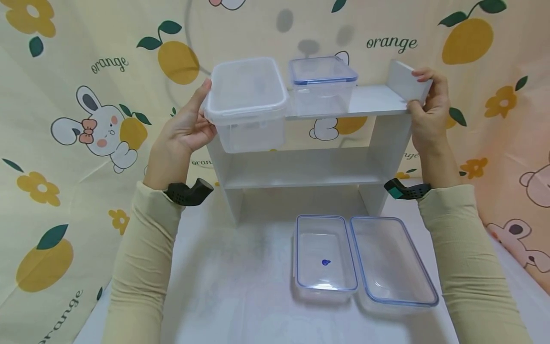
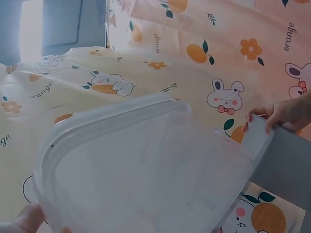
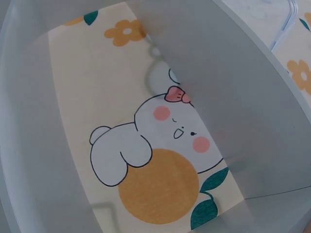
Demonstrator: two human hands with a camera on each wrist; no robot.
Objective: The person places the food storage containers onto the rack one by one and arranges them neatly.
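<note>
- Left hand: a slip is the chief hazard, since the large frosted plastic container with a white lid is grasped by its left side only, between thumb and fingers, so that its unsupported right end could sag. The arm is extended forward and upward, with the palm facing the container.
- Frosted container: it is held at the upper left end of the white flat-board shelf unit; whether any weight is borne by the top board cannot be told. By a swing to the right, its neighbour could be knocked.
- Clear plastic box with a blue-edged lid: it is supported on the top board, just beside the frosted container, and could be displaced by such a knock.
- Clear rectangular blue-rimmed box and wider clear blue-rimmed box: both are set side by side on the white table, where they could be struck if something were dropped.
- Right hand: the upright white end panel is gripped between thumb and fingers, the arm being extended; by an uneven pull, the unit could be tilted.
</note>
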